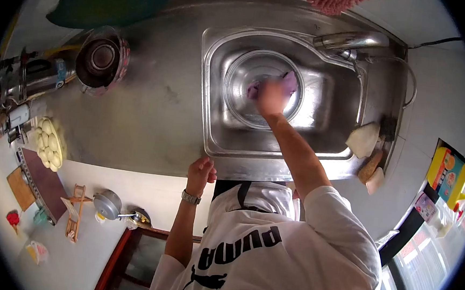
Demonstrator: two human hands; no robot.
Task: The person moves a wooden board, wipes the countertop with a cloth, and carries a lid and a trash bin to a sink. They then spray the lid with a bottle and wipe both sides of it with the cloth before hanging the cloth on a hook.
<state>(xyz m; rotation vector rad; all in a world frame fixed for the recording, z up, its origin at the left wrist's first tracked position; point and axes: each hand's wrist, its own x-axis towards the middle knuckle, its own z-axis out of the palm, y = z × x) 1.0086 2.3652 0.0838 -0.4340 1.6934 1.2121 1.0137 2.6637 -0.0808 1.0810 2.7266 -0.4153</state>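
Observation:
Inside the steel sink point(318, 151) sits a round, see-through basin point(235, 102). My right hand point(272, 98), smeared by motion, is over the inside of the basin on a purple cloth point(289, 82), whose ends stick out on both sides of the fingers. The fingers themselves are blurred. My left hand point(202, 172) is at the front edge of the counter, left of the sink's near corner, with its fingers curled and nothing visible in them. A watch is on the left wrist.
A curved faucet point(353, 41) reaches over the sink's back right. Sponges and cloths point(363, 140) lie at its right edge. On the counter's left are a red pot point(102, 60), a kettle point(51, 73) and a tray of white round items point(49, 143).

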